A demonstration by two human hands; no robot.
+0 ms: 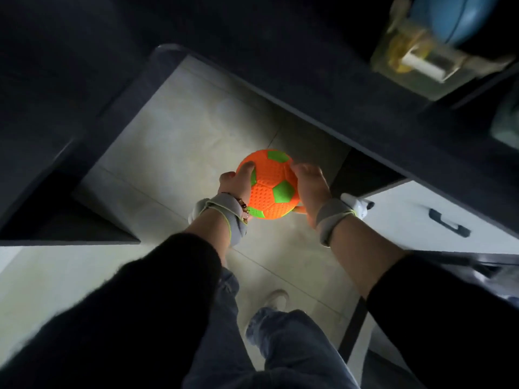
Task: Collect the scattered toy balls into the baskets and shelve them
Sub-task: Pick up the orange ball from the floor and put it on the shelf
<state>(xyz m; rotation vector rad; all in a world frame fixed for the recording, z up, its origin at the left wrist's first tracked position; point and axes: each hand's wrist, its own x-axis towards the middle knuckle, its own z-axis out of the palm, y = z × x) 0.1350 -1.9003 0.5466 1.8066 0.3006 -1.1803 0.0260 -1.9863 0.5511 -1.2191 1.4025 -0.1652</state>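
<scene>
An orange toy ball (pixel 269 183) with green patches and a dimpled surface is held above the pale tiled floor, in the middle of the head view. My left hand (pixel 238 178) presses on its left side, thumb on top. My right hand (pixel 309 186) cups its right side. Both wrists wear grey straps. At the top right a clear basket (pixel 418 60) sits on a dark shelf, with a blue ball (pixel 455 15) in it, both blurred.
A dark desk or shelf unit (pixel 337 88) runs across the top and right, with a dark block (pixel 56 192) at the left. A white drawer unit (pixel 438 220) with a dark handle stands at the right. My legs and a white shoe (pixel 278 299) are below.
</scene>
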